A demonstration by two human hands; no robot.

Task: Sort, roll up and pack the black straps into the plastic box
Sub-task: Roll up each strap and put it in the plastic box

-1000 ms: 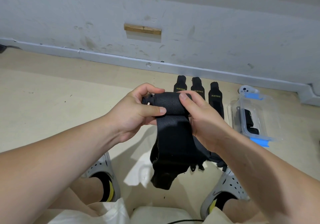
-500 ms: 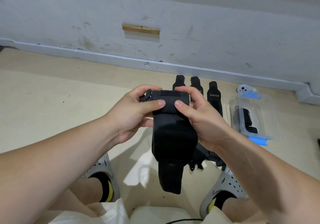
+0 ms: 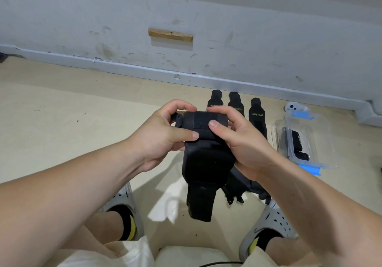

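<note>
Most of the view is pale floor (image 3: pixel 62 122), with the person's shoes planted apart at the near edge. Held above it, between the knees, a wide black strap (image 3: pixel 206 163) hangs from both hands. The left hand (image 3: pixel 163 136) grips its rolled top from the left, thumb across the front, and the right hand (image 3: pixel 246 142) pinches it from the right. Right of the hands stands the clear plastic box (image 3: pixel 322 142), with dark rolled pieces inside. Three flat straps (image 3: pixel 257 117) lie side by side beyond the hands.
</note>
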